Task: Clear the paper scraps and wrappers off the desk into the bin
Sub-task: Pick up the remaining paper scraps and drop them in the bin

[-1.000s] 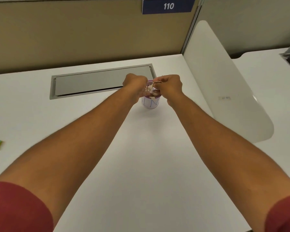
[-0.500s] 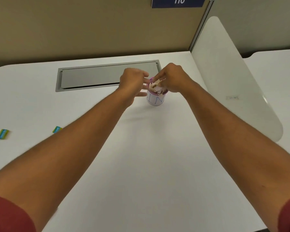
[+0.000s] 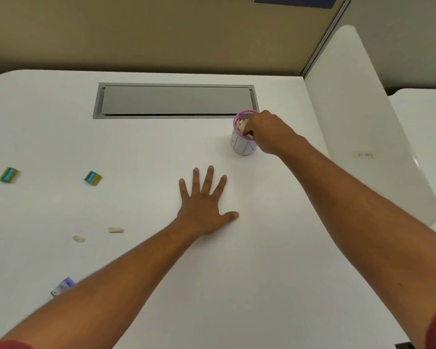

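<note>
Your right hand presses paper scraps into the bin, grip unclear; your left hand lies flat, empty, nearer you.

Right hand fingertips hidden inside bin

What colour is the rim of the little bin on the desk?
Pink, a mesh rim above the bin's white wrapped body, seen in the head view.

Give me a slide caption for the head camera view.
Right hand pushes paper scraps into the bin; left hand spread flat on the desk.
</note>
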`<state>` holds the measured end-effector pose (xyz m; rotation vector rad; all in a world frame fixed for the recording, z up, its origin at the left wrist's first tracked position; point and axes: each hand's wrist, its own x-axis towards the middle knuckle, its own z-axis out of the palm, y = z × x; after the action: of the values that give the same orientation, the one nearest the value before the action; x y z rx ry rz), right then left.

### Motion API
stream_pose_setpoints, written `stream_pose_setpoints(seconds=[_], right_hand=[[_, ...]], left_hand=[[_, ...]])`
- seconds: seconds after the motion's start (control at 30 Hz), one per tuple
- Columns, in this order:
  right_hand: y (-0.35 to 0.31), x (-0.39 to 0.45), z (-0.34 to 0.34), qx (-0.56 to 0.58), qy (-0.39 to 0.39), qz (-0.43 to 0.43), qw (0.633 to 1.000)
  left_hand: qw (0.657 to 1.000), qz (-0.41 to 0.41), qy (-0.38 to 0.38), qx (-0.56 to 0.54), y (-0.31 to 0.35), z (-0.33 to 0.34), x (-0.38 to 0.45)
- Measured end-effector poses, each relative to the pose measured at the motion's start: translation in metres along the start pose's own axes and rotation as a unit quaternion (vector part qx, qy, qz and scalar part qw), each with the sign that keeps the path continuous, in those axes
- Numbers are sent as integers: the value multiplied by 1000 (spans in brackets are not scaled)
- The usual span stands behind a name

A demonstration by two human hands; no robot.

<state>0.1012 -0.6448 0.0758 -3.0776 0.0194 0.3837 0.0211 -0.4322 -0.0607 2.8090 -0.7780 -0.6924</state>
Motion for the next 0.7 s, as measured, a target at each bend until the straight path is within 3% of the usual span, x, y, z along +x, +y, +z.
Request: stream_pose_setpoints(seconds=[0.13, 0.23, 0.33, 0.43, 0.5, 0.57, 0.63, 0.7], right_hand=[[2, 6, -9, -22, -22, -31, 999], [2, 8, -18, 11, 37, -5, 999], [0, 0, -21, 83, 152, 54, 983], [-33, -26, -12, 174, 222, 56, 958], [-77, -51, 7, 265, 189, 7, 945], [-128, -77, 35, 332, 113, -37, 936], [-175, -96, 67, 363, 49, -59, 929], [-214, -105, 94, 392, 0, -64, 918]], left_hand=[[1000, 5, -17, -15, 2, -15, -3], [998, 34, -17, -56, -9, -31, -14], [982, 67, 40, -172, -32, -37, -47], [953, 94, 158, -242, -59, -38, -95], [929, 68, 251, -263, -82, -36, -125], [899, -17, 326, -291, -111, -32, -153], [873, -114, 354, -315, -144, -25, -177], [871, -187, 336, -305, -172, -17, -195]])
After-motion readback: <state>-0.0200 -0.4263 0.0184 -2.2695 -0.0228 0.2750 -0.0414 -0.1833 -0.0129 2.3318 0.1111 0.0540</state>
